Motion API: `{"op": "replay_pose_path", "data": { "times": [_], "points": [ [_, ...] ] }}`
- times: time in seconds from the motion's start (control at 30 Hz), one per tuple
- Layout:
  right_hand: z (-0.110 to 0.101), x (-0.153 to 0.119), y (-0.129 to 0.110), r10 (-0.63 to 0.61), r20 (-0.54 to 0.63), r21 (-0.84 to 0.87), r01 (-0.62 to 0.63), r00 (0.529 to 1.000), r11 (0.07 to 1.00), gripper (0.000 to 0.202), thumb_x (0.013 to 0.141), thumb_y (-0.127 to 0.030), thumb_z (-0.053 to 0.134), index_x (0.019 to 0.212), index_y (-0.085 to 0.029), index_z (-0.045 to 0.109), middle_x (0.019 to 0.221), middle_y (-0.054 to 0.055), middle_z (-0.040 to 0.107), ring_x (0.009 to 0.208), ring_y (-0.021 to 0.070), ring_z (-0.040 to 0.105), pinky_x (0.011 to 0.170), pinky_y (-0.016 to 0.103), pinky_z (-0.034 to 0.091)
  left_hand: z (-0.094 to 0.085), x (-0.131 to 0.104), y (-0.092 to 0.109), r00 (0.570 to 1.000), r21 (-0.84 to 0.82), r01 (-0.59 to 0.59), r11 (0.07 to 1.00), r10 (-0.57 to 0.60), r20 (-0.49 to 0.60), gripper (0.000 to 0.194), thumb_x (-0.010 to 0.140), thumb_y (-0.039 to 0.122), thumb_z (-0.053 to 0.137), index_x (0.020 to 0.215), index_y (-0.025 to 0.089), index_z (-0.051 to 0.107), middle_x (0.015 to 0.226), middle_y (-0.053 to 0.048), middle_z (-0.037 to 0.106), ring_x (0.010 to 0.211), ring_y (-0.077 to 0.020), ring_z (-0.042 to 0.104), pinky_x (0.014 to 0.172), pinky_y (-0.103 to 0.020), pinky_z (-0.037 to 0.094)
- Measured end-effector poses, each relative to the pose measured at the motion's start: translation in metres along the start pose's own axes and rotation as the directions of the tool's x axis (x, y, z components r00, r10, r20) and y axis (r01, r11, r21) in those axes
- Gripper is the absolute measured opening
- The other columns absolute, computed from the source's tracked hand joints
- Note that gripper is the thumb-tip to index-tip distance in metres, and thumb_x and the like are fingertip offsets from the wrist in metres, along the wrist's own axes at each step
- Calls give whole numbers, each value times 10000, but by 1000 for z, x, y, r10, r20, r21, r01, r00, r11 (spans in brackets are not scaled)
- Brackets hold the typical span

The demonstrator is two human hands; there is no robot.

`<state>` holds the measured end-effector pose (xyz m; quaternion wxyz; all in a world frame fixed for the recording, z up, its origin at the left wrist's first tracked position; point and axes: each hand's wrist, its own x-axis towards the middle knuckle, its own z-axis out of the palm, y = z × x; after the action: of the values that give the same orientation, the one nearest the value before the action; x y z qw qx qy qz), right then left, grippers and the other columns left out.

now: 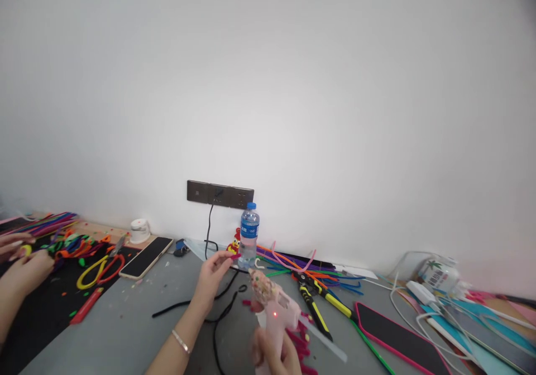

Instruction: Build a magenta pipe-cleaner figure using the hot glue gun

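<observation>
The left hand (211, 274) reaches out over the middle of the grey table (125, 325), its thumb and forefinger pinched on a small magenta piece (235, 256) at the fingertips, just in front of the water bottle (249, 235) that stands near the table's far edge, below the wall socket (220, 195). The piece is tiny and fuzzy-looking; its exact shape cannot be told. The right hand (276, 355), at the table's near edge, has its fingers wrapped around the grip of a pale pink glue gun (274, 302), nozzle aimed toward the pinched piece, a red light glowing on its body and a clear stick jutting from its back. Yellow-handled pliers (314, 299) lie just right of the gun.
</observation>
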<state>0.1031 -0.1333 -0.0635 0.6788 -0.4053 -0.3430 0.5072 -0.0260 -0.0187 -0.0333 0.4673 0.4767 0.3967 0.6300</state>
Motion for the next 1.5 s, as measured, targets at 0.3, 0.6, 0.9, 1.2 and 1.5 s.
{"op": "replay_pose_path", "data": {
  "times": [0.3,0.6,0.9,1.2,1.5],
  "points": [
    [18,63,-26,-17,-82,35,20,996,999,506,650,-492,782,980,-140,630,636,2,669,517,145,529,492,247,429,2,-9,10,983,123,21,992,-43,181,243,730,377,721,824,153,737,761,-54,720,717,-190,628,695,-282,490],
    [-1,73,-4,-57,-53,-63,54,997,997,487,604,-538,785,808,-108,682,550,13,646,456,152,531,441,262,447,7,-11,10,953,156,39,987,-84,292,224,685,353,759,751,139,740,703,-52,712,677,-179,624,649,-256,489],
    [-3,71,-9,-99,-82,-109,90,992,990,410,605,-483,809,762,-145,640,648,34,684,576,206,635,499,275,502,8,-15,3,922,86,104,991,-129,366,188,691,301,778,789,142,756,714,-61,738,681,-186,669,658,-263,516],
    [3,70,-20,144,0,111,-143,990,984,510,469,-458,891,786,-154,634,569,-23,625,502,122,540,476,215,437,20,-22,11,886,-93,149,984,-91,455,175,704,294,790,747,145,707,695,-48,724,657,-188,677,666,-292,528],
    [3,70,-19,260,74,157,-269,963,950,496,422,-468,914,634,-149,599,476,-29,567,456,93,476,450,197,371,20,-23,1,903,-66,-5,998,33,428,222,717,336,773,685,135,685,736,-25,592,619,-153,606,596,-269,492]
  ]
}}
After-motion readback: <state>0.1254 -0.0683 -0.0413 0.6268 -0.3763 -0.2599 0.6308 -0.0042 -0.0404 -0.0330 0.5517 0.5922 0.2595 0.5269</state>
